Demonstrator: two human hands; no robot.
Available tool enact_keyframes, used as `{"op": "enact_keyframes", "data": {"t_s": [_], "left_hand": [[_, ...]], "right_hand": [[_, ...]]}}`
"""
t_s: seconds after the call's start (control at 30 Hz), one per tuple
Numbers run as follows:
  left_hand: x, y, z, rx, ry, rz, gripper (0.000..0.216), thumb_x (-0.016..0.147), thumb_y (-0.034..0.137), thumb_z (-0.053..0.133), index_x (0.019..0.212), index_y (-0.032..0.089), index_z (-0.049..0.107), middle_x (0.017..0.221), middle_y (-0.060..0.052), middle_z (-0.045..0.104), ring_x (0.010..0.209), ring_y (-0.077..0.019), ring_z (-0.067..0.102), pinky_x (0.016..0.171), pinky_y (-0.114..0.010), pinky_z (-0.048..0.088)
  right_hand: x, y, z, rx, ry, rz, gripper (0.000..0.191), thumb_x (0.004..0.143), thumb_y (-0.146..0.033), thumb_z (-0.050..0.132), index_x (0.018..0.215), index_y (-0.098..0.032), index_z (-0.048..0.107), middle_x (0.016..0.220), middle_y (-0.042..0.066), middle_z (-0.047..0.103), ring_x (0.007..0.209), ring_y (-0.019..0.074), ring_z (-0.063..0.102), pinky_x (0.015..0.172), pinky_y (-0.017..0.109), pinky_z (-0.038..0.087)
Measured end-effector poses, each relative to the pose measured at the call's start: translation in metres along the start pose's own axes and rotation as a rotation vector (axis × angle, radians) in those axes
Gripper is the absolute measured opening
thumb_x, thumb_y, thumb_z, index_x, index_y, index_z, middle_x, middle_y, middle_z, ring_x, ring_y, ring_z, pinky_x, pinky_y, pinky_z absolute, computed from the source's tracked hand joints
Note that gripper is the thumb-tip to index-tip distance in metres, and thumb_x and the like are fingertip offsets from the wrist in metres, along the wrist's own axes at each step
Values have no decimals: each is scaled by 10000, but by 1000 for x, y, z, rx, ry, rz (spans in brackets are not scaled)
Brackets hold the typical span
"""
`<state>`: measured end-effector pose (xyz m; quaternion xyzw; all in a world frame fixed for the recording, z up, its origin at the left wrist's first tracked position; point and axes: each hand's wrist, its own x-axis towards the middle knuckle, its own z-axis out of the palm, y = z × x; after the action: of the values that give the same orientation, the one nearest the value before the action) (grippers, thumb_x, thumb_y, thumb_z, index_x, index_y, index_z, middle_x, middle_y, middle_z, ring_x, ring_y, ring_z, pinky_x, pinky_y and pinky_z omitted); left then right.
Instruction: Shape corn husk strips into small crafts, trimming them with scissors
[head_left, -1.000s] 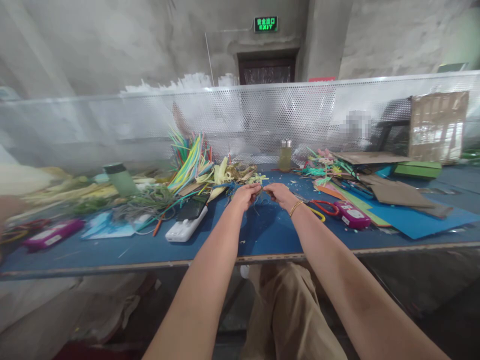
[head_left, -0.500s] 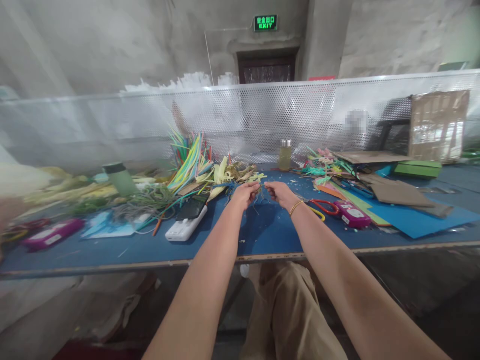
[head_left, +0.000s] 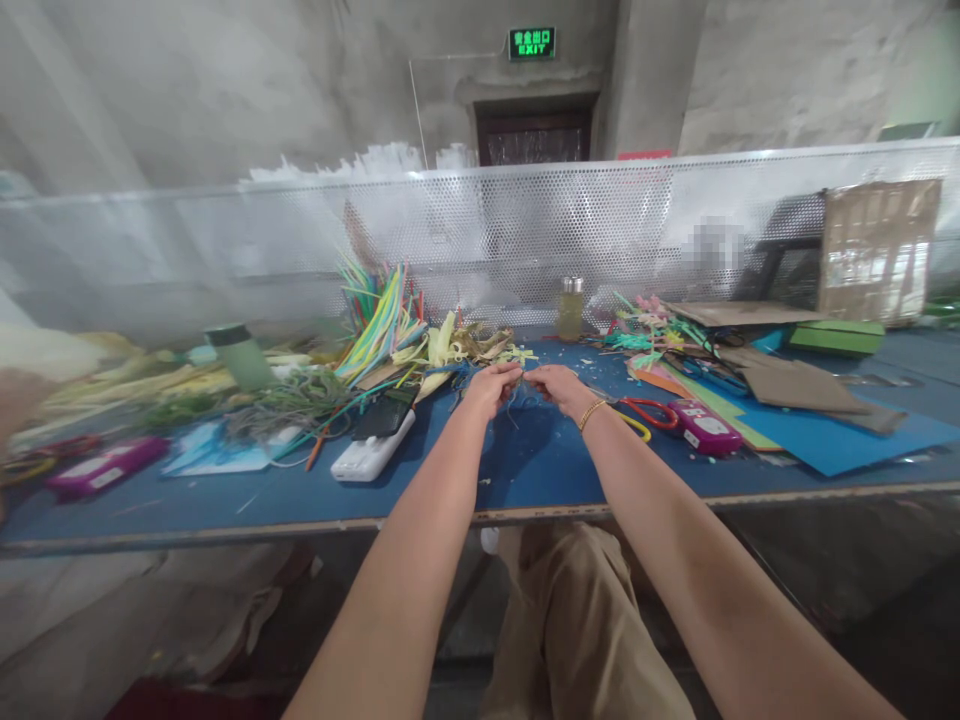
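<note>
Thin strands [head_left: 513, 412] hang just below the fingertips, over the mid. of the blue table [head_left: 540, 470], near its far half. L hand [head_left: 493, 388]: thumb + fingers pinched tight, appar. on the strands. R hand [head_left: 559, 387]: fingers curled in, tips close tog.; can't tell if it has hold of anything. Change: ½ s ago a clear gap b/w the two hands' tips, now they meet or nearly so; prob. means both are back working the same fine bit, tho the exact spot's too small to see. Husks [head_left: 444, 345] just beyond L hand, coloured stems [head_left: 382, 320] behind to the left; scissors [head_left: 649, 402] near R wrist, w/ a purple box [head_left: 705, 428] beside, its white markings too small to read. Bottle [head_left: 570, 310] farther back, no legible label. Wall sign [head_left: 532, 43], lit green: "安全出口 / EXIT". No brands readable.
</note>
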<state>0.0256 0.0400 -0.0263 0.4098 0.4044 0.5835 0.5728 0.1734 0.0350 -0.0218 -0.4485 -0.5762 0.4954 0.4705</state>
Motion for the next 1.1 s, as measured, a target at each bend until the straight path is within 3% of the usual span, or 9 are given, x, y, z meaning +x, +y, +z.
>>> {"op": "enact_keyframes", "data": {"t_s": [0.3, 0.73, 0.97, 1.1], "left_hand": [[-4, 3, 2, -20, -1, -24, 256, 616, 72, 783, 850, 128, 695, 628, -10, 634, 465, -57, 530, 377, -138, 281], [1, -1, 1, 35, -56, -2, 248, 590, 95, 787, 811, 135, 683, 542, 21, 579, 460, -58, 513, 434, -157, 339], [-13, 13, 6, -104, -109, -224, 118, 675, 75, 701, 701, 155, 618, 516, 32, 543, 454, -58, 488, 401, -151, 301], [-18, 17, 7, -133, -131, -284, 114, 699, 88, 697, 737, 157, 615, 540, 23, 563, 481, -67, 521, 418, -155, 328]], "right_hand": [[-1, 0, 1, 17, -38, -28, 218, 624, -276, 581, 520, -196, 407, 467, -71, 370, 464, 71, 306, 444, 224, 241], [-1, -1, 0, -33, 25, -71, 232, 627, -324, 653, 532, -197, 484, 473, -55, 412, 445, 78, 303, 437, 238, 215], [0, -2, 0, 160, -39, -10, 197, 615, -267, 629, 537, -197, 463, 474, -61, 409, 465, 82, 346, 456, 237, 261], [0, -3, 0, 222, -71, 20, 199, 590, -268, 655, 568, -190, 473, 484, -63, 420, 470, 78, 350, 463, 238, 270]]}}
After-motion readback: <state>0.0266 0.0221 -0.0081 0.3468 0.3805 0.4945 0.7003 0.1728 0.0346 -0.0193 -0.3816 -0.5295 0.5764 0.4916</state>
